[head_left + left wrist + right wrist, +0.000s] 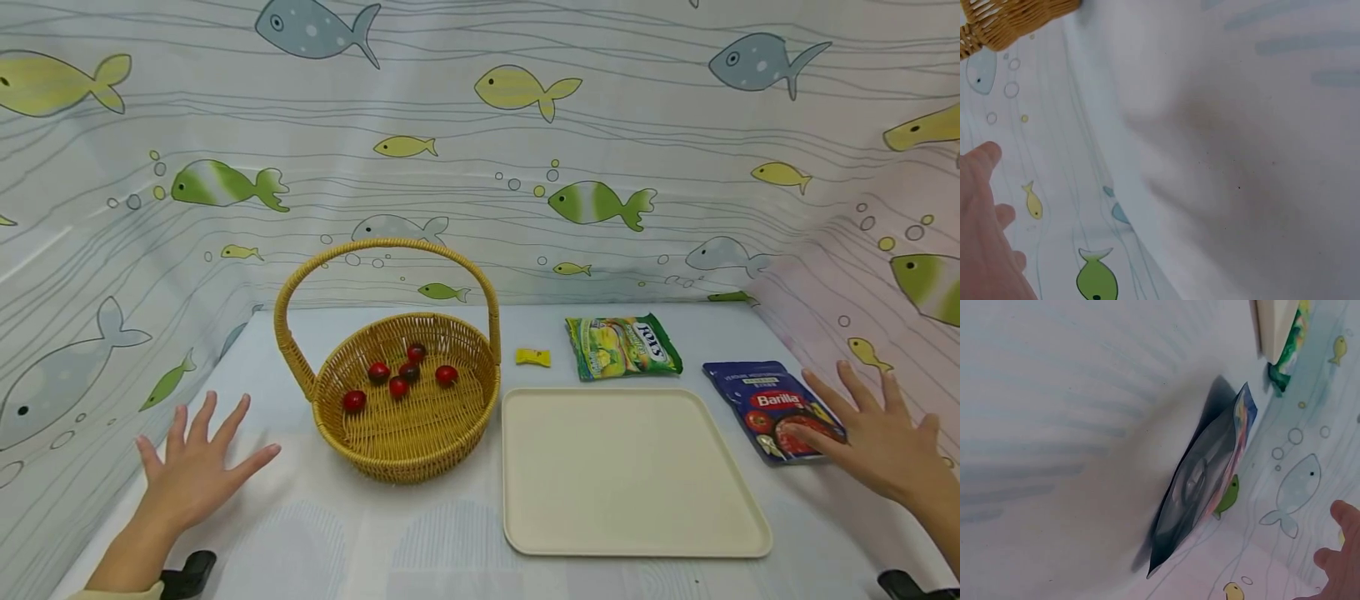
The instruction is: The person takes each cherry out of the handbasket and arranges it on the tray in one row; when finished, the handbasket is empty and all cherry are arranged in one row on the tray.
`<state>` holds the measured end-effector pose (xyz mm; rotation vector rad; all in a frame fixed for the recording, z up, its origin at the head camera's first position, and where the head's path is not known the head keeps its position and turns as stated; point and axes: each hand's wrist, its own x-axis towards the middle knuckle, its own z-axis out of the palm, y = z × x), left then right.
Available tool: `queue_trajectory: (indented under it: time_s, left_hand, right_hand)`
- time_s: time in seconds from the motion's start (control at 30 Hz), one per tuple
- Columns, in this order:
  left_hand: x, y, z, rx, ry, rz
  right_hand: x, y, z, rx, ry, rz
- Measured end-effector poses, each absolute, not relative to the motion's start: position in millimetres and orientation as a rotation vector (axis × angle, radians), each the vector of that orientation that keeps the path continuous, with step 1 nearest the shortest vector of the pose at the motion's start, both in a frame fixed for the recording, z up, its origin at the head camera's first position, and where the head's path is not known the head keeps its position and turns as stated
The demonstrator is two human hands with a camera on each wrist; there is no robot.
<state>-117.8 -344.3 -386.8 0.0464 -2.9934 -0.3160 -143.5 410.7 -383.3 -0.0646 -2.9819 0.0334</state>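
- Two flat, open hands: my left hand (191,471) is at nine o'clock of the basket (405,450).
- My right hand (877,437) touches the blue pouch (761,400), three o'clock of the tray (630,475).

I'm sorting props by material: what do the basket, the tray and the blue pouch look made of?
The basket looks like woven wicker or rattan, its strands and ribs showing, matte tan. The tray seems moulded plastic, smooth matte cream with a raised rim. The blue pouch looks like printed plastic film, with a shiny grey back in the right wrist view.
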Motion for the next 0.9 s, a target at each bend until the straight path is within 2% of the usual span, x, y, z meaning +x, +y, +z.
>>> queue_trajectory:
  time_s: [0.4,0.67,0.9]
  left_hand:
    - [-119.7,-332.2,-393.2,-0.035,-2.904,-0.447]
    - [-118.7,-309.2,-388.8,-0.011,-2.819,-0.910]
    - [-116.2,-285.8,-389.1,0.068,-2.748,-1.224]
  right_hand:
    - [-145.2,400.3,-385.5,0.126,-2.916,0.356]
    - [-149.0,386.4,-378.4,0.140,-2.937,0.668]
    - [-145.5,370.8,-376.6,0.160,-2.837,0.741]
